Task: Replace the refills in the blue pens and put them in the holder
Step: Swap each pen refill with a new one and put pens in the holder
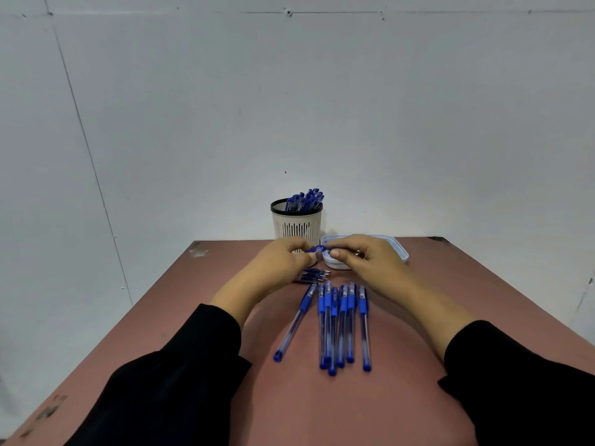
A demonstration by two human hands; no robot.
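In the head view, a reddish-brown tabletop (418, 317) is seen against a pale grey wall (193, 123). A blue pen (317, 249) is held between both hands above the far part of the tabletop. The left hand (283, 257) is curled round one end of the pen, and the right hand (363, 257) pinches the other end with thumb and fingers. Black sleeves (180, 381) cover both forearms.

At the middle of the far edge a white slotted pen holder (297, 225) with a black rim stands upright, and a cluster of capped blue pens (306, 199) is seen leaning inside it. Just beside it, to the right, a shallow white tray (399, 249) lies partly hidden behind the right hand. A small bundle of refills (314, 275) lies below the hands, near the left wrist. Nearer the front edge, a row of blue pens (341, 323) lies side by side, roughly parallel, with one pen (294, 321) angled away to the left of the row.
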